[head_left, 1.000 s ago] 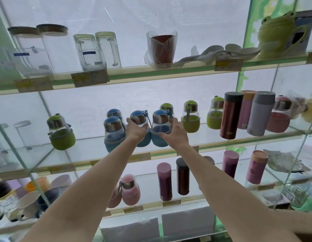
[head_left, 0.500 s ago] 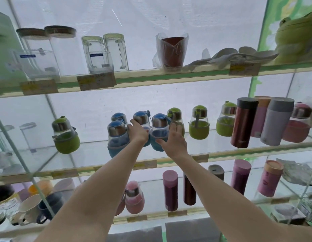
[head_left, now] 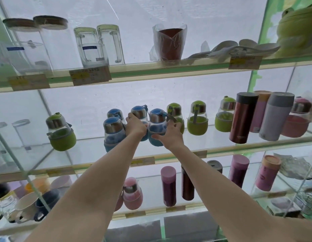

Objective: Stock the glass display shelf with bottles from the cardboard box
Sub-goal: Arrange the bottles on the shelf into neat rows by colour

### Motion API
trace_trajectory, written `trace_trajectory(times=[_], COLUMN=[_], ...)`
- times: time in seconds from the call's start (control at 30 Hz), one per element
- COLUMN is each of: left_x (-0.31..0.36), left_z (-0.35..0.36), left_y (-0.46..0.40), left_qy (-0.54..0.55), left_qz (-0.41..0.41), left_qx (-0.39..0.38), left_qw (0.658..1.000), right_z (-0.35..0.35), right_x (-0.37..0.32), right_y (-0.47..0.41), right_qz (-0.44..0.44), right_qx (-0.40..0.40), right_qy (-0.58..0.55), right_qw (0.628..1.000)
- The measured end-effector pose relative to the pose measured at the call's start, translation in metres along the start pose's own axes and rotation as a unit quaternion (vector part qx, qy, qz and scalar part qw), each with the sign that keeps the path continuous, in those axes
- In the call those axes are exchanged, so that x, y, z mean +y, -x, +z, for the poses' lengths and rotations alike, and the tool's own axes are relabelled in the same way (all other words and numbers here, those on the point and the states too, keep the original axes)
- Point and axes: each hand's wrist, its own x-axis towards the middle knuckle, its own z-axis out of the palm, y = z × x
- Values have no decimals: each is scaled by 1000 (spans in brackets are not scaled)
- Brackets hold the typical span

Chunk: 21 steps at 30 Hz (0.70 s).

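The left hand [head_left: 136,126] grips one blue bottle [head_left: 140,114] and the right hand [head_left: 169,135] wraps another blue bottle [head_left: 156,125] on the middle glass shelf [head_left: 221,148]; setting them down gently, clear of neighbours, looks wise.

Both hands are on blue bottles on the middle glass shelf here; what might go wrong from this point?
1. The blue bottles are packed tight: the left hand grips one and the right hand another, so a nudge may topple the front blue bottle near the shelf edge.
2. The right hand sits beside a green bottle and may knock it.
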Motion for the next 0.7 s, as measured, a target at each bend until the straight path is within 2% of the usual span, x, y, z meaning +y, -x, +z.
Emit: trace_trajectory(times=[0.1,0.17,0.3,0.53,0.7], left_x=[3,4,4,-7,-13], left_z=[-13,-23,-43,-74,-77], left_y=[6,11,20,31,35], left_qy=[25,48,60,104,132], left_qz=[-27,-37,7,86,106], left_qx=[-50,-70,-73,-78,-68], left_qw=[998,996,996,988,983], right_z=[-9,-14,-12,-7,-3], right_x=[2,2,-2,-9,-21], right_y=[0,1,14,34,45], right_qz=[-2,-3,-18,-15,-15], right_qx=[-16,-31,-31,3,18], right_qy=[38,13,-44,-62,-65], right_qw=[999,999,998,998,998])
